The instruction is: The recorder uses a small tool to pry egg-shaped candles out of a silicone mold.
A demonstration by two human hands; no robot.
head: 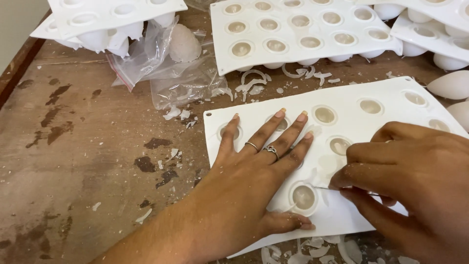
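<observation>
Blade worked along the rim of one filled cavity in a white mould sheet, flat on the table.

The mould sheet [391, 98] lay on the worn wooden table [88, 146], its long axis running from lower left up to upper right, cavity openings facing up. The thin blade [325, 187] lay nearly level, tip pointing left at the edge of the near cavity [304, 197]. Right hand [415, 181] was clenched around the blade, pinching it low near the tip. Left hand [259, 166] was released, fingers spread, pressed flat on the sheet just beside that cavity. Judgement: keep the blade shallow and follow the rim, with the flat hand close to stop the soft sheet lifting. White trimmings [312, 252] lay along the near edge; other mould sheets [293, 29] and clear plastic bags [166, 73] sat further back.
</observation>
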